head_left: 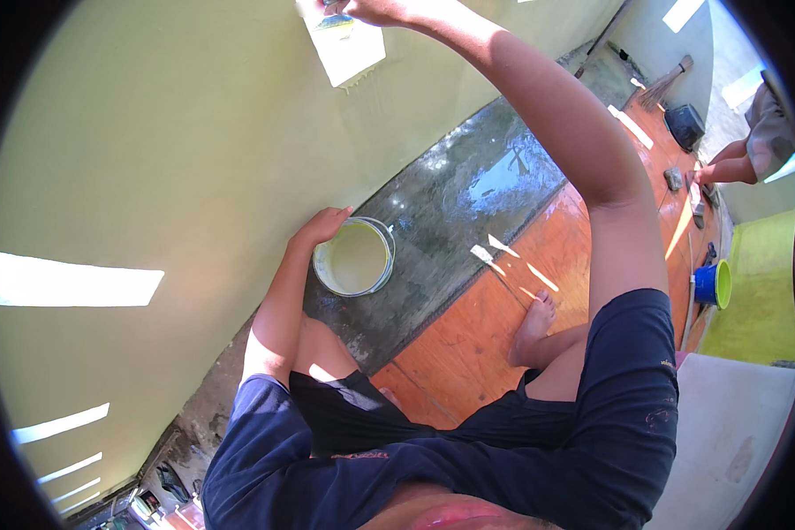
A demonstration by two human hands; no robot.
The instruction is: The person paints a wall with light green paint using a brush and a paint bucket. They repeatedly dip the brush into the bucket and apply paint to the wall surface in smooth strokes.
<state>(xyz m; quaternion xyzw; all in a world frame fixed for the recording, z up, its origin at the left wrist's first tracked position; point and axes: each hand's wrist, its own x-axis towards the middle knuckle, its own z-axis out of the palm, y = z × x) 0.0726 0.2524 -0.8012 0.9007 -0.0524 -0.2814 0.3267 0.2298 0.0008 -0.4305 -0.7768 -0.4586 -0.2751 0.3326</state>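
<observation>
My left hand (322,226) holds the rim of a round pail (389,265) with a wire handle, close to the wall's foot. Pale, cloudy liquid (356,257) fills much of the pail. High on the pale yellow-green wall (192,165), my right hand (371,9) is at the upper edge of the view, closed around what looks like a paintbrush (334,20). Glare and the picture edge hide part of the brush. Below it, wet drips (361,81) run down the wall beside a bright sunlit patch.
A wet concrete strip (430,192) borders orange tiles (437,377). To the right are a black tub (684,126), a twig broom (666,85) and a blue pail (707,285). Another person's legs (732,165) show at far right. A white surface (735,424) stands beside me.
</observation>
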